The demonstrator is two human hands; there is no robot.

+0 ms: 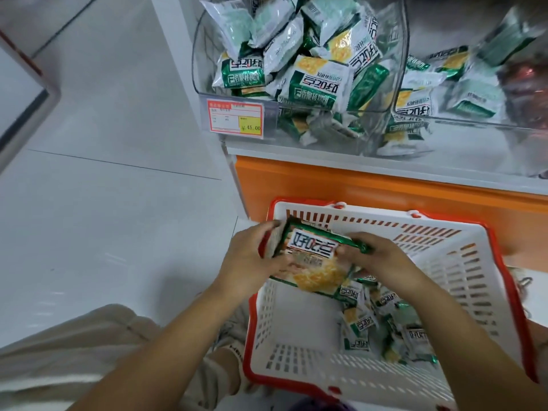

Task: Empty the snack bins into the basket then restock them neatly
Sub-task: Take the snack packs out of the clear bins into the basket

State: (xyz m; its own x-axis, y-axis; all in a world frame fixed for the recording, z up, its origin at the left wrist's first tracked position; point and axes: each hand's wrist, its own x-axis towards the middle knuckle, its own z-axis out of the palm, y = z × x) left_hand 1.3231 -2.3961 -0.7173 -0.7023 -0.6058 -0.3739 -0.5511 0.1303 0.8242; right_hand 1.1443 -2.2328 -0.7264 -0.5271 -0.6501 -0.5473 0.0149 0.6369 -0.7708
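Snack packets [311, 258] pinched endwise between left grip [252, 258] and right grip [378, 256], above basket [462, 262].

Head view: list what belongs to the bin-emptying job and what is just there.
Job: clear snack bins, their packets, white basket, loose packets inside it, packet stack gripped by left hand and right hand.
Just there: price tag, orange shelf base, floor.

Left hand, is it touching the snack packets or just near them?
Touching. The head view shows the left hand gripping the left edge of the snack packets, fingers curled over it.
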